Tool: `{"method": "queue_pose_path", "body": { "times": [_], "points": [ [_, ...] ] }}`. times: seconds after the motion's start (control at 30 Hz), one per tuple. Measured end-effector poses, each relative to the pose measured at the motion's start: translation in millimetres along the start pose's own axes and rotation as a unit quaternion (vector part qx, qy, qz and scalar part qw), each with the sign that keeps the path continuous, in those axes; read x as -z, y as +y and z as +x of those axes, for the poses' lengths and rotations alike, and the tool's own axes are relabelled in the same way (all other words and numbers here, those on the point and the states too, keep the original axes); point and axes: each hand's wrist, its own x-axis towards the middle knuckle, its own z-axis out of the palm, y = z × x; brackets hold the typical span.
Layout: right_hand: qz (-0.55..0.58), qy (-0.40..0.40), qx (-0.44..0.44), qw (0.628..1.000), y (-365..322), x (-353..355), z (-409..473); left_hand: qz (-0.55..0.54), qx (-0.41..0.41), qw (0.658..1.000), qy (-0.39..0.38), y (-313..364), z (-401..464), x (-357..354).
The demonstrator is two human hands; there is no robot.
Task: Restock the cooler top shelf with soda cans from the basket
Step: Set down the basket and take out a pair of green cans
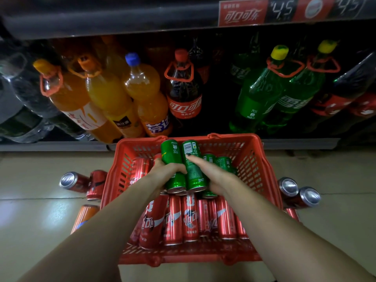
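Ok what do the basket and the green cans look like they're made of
Basket: looks like moulded red plastic, matte, with slotted walls and a thick rim.
Green cans: probably thin metal, likely aluminium, with a glossy printed coat; the rims show bare silver. Both hands hold them.

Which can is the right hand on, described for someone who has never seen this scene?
Find the red basket on the floor below the bottle shelf. Two green cans are raised above its red cans. The right hand lies on the right-hand can, the one showing a white barcode panel near its far end.
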Motion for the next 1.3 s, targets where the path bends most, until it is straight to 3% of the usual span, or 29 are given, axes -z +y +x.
{"method": "queue_pose_path", "body": {
  "times": [0.27,0.5,0.97,1.17,1.3],
  "points": [
    [0.047,-0.029,0.01,0.998,3,2,-3,0.017,-0.009,1.0,0.016,-3,1,-7],
    [0.082,-0.072,0.003,0.994,4,0,-6,-0.01,-0.032,0.999,-0.015,-5,1,-4],
    [0.132,-0.057,0.036,0.989,4,-9,-20,-0.027,-0.094,0.995,-0.036,-11,6,-2],
    [0.123,0.001,0.105,0.987,-7,-18,-64,-0.029,-0.176,0.983,-0.035,5,-52,-6],
    [0.095,0.017,0.168,0.981,-55,-30,-144,-0.017,-0.23,0.972,-0.046,59,-132,-11]
  ]
}}
